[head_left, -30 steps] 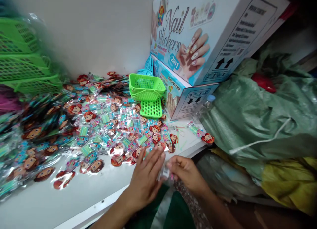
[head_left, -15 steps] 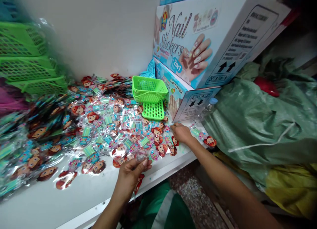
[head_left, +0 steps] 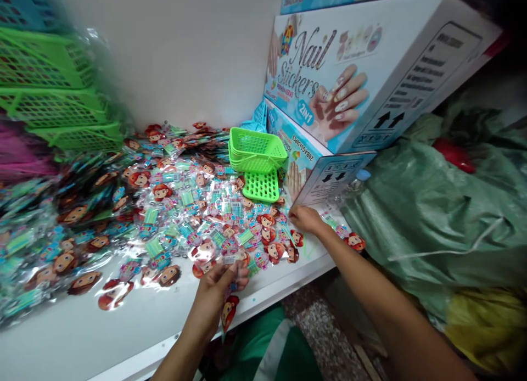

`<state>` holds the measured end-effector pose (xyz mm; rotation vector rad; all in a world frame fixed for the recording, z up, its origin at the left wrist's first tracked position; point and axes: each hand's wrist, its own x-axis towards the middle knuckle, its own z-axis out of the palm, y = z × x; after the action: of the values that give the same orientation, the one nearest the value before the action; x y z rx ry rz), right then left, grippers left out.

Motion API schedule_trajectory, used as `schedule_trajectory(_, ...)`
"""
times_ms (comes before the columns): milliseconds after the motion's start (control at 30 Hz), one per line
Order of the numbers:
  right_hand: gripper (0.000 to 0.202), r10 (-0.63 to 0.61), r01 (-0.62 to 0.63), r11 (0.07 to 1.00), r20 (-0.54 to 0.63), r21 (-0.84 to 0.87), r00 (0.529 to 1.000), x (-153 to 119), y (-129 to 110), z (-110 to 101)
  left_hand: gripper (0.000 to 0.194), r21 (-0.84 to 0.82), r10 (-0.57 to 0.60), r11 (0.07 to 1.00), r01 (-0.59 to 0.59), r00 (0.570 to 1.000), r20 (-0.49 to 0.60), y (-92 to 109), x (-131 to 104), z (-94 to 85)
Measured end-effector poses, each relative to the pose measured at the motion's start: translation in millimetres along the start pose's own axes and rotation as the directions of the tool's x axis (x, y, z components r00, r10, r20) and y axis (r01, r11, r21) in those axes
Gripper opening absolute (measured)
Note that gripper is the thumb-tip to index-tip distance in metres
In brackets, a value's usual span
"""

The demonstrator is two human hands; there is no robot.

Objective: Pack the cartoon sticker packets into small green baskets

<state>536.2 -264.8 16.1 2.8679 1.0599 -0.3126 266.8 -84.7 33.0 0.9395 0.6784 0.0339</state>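
Observation:
My left hand [head_left: 219, 285] is closed on a clear plastic packet, pinching it near the table's front edge. A red-haired cartoon head [head_left: 229, 312] on the packet hangs below my fingers. My right hand [head_left: 307, 220] rests low on the table beside the boxes, fingers bent together; what they pinch, if anything, is hidden. Thin light-green sticks [head_left: 305, 250] lie just in front of it. Between and left of my hands spreads a heap of similar cartoon-head packets [head_left: 189, 216] with pale green pieces inside.
Small green baskets [head_left: 257, 150] stand behind the heap, with a green perforated piece [head_left: 261, 186] before them. Printed nail sticker boxes [head_left: 325, 84] rise at the back right. Stacked green baskets [head_left: 45, 109] are at left. A green sack [head_left: 436, 205] bulges beside the table's right end.
My left hand has turned slightly, and more of the packet's cartoon head now shows below it. My right hand stays low near the boxes. The whole view has shifted a little.

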Motion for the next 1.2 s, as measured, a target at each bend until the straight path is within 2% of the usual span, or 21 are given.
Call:
schedule_trajectory(133,0.051,-0.021,0.021,1.000,0.008,-0.012,1.000,0,-3,1,0.036,-0.015,-0.016,1.000,0.016,1.000,-0.012,-3,2,-2.3)
schedule_trajectory(167,0.051,-0.027,0.027,0.999,0.013,-0.020,1.000,0,-6,0,0.036,-0.011,-0.018,1.000,0.018,1.000,-0.009,-3,2,-2.1)
schedule_trajectory(267,0.032,-0.031,0.032,0.998,0.034,-0.053,0.999,1,-15,-7,0.035,-0.001,-0.017,1.000,0.017,1.000,-0.013,-3,3,-1.3)
schedule_trajectory(367,0.029,0.000,0.005,0.997,0.049,-0.083,0.999,2,-22,-24,0.037,-0.001,-0.009,1.000,0.009,1.000,-0.016,-1,3,-2.7)
schedule_trajectory(600,0.032,0.162,-0.156,0.985,0.075,-0.076,0.984,-4,-23,-80,0.038,0.017,-0.009,1.000,0.009,1.000,-0.019,-5,5,-6.1)
schedule_trajectory(733,0.042,0.117,-0.118,0.993,0.071,0.006,0.991,4,-51,-99,0.040,0.015,-0.041,0.999,0.041,0.999,0.005,-6,5,3.5)
schedule_trajectory(800,0.049,0.000,-0.008,0.995,0.071,0.104,0.997,7,-66,-102,0.041,0.028,-0.055,0.998,0.054,0.998,0.017,-6,5,7.7)
schedule_trajectory(867,0.053,-0.204,0.189,0.945,0.028,0.269,0.979,3,-69,-99,0.042,0.036,-0.062,0.997,0.061,0.998,0.030,-7,6,8.8)
schedule_trajectory(933,0.048,-0.341,0.338,0.889,-0.045,0.308,0.939,-11,-56,-87,0.043,0.032,-0.061,0.998,0.060,0.998,0.026,-9,7,6.2)
schedule_trajectory(1000,0.036,-0.339,0.341,0.927,-0.038,0.154,0.940,-36,-30,-65,0.043,0.023,-0.061,0.998,0.061,0.998,0.008,-12,9,1.3)
schedule_trajectory(1100,0.019,-0.287,0.288,0.958,0.089,0.011,0.954,-76,11,-26,0.042,0.011,-0.066,0.998,0.066,0.998,-0.012,-18,13,-4.5)
schedule_trajectory(1200,0.022,-0.274,0.288,0.955,0.167,-0.069,0.947,-95,33,2,0.041,0.025,-0.070,0.997,0.071,0.997,-0.014,-22,14,-3.4)
